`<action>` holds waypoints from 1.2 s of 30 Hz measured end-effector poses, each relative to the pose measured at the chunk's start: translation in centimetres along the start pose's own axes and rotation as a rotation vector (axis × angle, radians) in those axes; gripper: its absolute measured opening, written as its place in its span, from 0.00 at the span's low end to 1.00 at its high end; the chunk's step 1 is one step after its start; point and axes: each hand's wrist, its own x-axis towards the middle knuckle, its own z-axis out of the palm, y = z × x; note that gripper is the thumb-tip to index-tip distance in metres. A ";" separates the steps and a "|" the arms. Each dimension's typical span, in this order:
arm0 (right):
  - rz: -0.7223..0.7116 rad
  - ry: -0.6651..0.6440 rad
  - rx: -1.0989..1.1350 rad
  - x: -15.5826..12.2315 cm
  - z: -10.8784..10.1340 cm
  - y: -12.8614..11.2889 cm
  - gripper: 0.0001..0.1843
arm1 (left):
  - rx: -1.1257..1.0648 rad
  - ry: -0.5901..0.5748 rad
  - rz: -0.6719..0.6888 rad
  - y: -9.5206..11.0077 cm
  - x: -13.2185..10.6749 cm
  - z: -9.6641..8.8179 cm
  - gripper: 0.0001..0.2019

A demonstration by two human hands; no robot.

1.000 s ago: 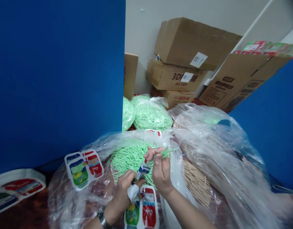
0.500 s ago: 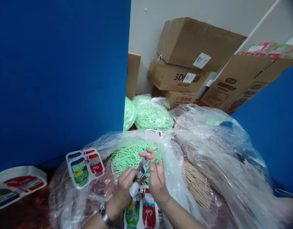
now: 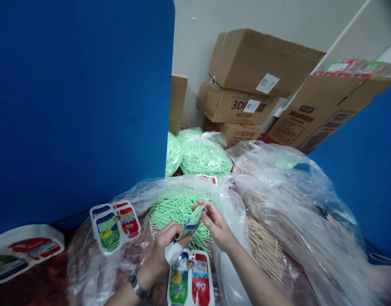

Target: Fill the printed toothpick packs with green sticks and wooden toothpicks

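Note:
My left hand [image 3: 163,250] pinches the top of a printed pouch [image 3: 189,278] with a green and a red compartment, holding one flap up. My right hand [image 3: 216,225] has its fingers pinched on a small bunch of green sticks [image 3: 197,212] at the raised flap. Both hands hover over an open clear plastic bag [image 3: 233,199] filled with loose green sticks [image 3: 170,210]. A wristwatch is on my left wrist.
A second printed pouch [image 3: 115,225] lies on the plastic at left; a stack of pouches [image 3: 20,250] sits at far left. Tan sticks [image 3: 262,246] fill a bag at right. More bags of green sticks [image 3: 202,155], cardboard boxes [image 3: 262,63] and blue partitions [image 3: 80,106] stand behind.
My right hand has dropped lower with the green sticks, bringing them down to the pouch flap held by my left hand. The left hand has barely moved.

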 end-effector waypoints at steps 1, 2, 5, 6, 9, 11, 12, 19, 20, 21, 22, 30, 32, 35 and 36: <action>0.007 0.045 0.018 -0.1 0.2 0.3 0.16 | -0.014 0.008 -0.015 0.0 0.0 0.0 0.10; 0.003 0.109 0.022 -0.2 0.5 0.5 0.14 | -0.032 0.021 -0.029 0.0 -0.1 -0.1 0.09; -0.025 0.197 -0.024 -0.6 1.0 0.4 0.12 | -0.097 0.061 -0.074 -0.3 -0.3 -0.2 0.13; -0.032 0.185 -0.043 -0.7 1.1 0.3 0.11 | -0.108 0.070 -0.088 -0.5 -0.5 -0.3 0.14; -0.053 0.176 -0.088 -1.1 1.0 0.0 0.10 | -0.131 0.086 -0.151 -1.1 -0.7 -0.2 0.15; -0.057 0.150 -0.111 -1.3 1.0 0.1 0.09 | -0.204 0.098 -0.231 -1.4 -0.8 0.0 0.19; -0.052 0.127 -0.120 -1.4 1.1 0.1 0.09 | -0.252 0.108 -0.272 -1.4 -0.8 0.2 0.24; -0.015 0.053 -0.120 -2.3 1.7 -0.2 0.11 | -0.329 0.034 -0.400 -1.2 -1.0 0.1 0.06; -0.007 0.033 -0.120 -2.4 1.8 -0.3 0.11 | -0.312 0.034 -0.401 -1.1 -1.3 -0.1 0.06; -0.001 0.023 -0.127 -2.5 1.8 -0.5 0.11 | -0.299 0.028 -0.399 -1.0 -1.6 -0.3 0.06; 0.003 0.019 -0.141 -2.7 1.9 -0.6 0.11 | -0.291 0.011 -0.393 -0.9 -2.0 -0.5 0.06; -0.050 -0.113 -0.212 -3.8 2.6 -0.2 0.09 | -0.358 -0.052 -0.376 -0.2 -4.6 -2.3 0.08; -0.074 -0.033 -0.216 -3.8 2.7 -0.1 0.08 | -0.421 -0.037 -0.376 -0.2 -4.7 -2.4 0.12; -0.151 0.027 -0.240 -3.7 2.7 -0.8 0.06 | -0.379 0.016 -0.384 -0.5 -4.7 -2.1 0.10; -0.204 0.001 -0.265 -3.6 2.6 -1.2 0.06 | -0.323 0.028 -0.371 -0.6 -4.7 -2.0 0.07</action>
